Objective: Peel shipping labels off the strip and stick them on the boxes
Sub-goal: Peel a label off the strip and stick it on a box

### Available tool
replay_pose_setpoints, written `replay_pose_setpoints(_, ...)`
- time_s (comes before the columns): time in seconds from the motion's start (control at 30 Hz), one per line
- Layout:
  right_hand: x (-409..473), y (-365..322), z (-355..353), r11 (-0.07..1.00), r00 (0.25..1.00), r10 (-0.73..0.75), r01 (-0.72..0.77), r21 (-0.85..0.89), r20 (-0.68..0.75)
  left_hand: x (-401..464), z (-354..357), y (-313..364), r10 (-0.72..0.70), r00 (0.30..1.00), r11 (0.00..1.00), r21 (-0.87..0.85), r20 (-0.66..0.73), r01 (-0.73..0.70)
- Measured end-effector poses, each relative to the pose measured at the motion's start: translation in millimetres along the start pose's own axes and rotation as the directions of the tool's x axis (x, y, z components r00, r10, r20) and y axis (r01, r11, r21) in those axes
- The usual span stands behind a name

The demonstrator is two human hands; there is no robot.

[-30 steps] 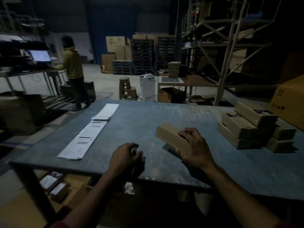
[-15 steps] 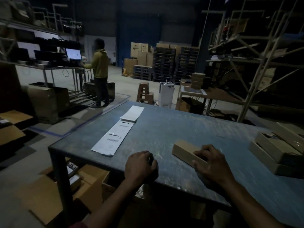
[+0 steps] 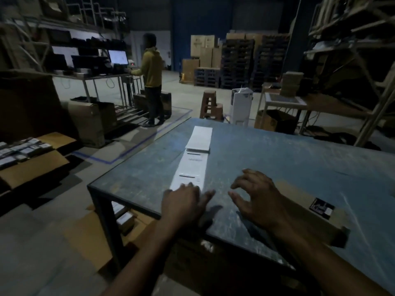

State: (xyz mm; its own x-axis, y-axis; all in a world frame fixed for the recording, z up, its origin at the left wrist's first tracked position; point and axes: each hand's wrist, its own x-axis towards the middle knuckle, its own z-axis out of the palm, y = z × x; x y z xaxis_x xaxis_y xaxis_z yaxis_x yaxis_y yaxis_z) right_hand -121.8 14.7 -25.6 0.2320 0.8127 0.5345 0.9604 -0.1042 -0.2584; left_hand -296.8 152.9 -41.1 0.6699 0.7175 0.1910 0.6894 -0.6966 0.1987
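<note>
A white strip of shipping labels [image 3: 190,170] lies on the grey-blue table [image 3: 277,159], running away from me to a folded white stack [image 3: 199,138]. My left hand [image 3: 184,202] lies flat over the strip's near end, fingers spread. My right hand [image 3: 255,198] hovers just to the right of the strip, fingers apart and curled, holding nothing. A flat brown cardboard box [image 3: 307,212] with a small dark printed patch [image 3: 322,208] lies on the table behind my right wrist, partly hidden by my forearm.
A person in a yellow top [image 3: 151,69] stands at a workbench with a lit screen [image 3: 118,57]. Open cartons [image 3: 32,159] sit on the floor at left and under the table. Stools [image 3: 210,106], pallets with stacked boxes [image 3: 235,60] and metal racks [image 3: 363,50] stand beyond.
My view has swung left. My right hand has let go of the brown box and moved left toward the strip. My left hand has opened and gone forward onto the strip's near end.
</note>
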Motion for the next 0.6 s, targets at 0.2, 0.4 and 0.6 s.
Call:
replay_pose_setpoints(0.2,23,8,16,0.982,0.984,0.124,-0.141,0.129,0.129,-13,-9,28,0.062,0.996,0.912,-0.403,-0.064,-0.082)
replay_pose_setpoints(0.4,-3,0,-5,0.931,0.957,0.136,-0.211,0.299,0.255,-7,-3,-32,-0.021,0.996,0.794,-0.607,-0.083,-0.034)
replay_pose_setpoints(0.6,-17,-11,-20,0.903,0.947,0.161,-0.254,0.346,0.277,-45,13,-30,0.052,0.982,0.672,-0.722,-0.180,-0.167)
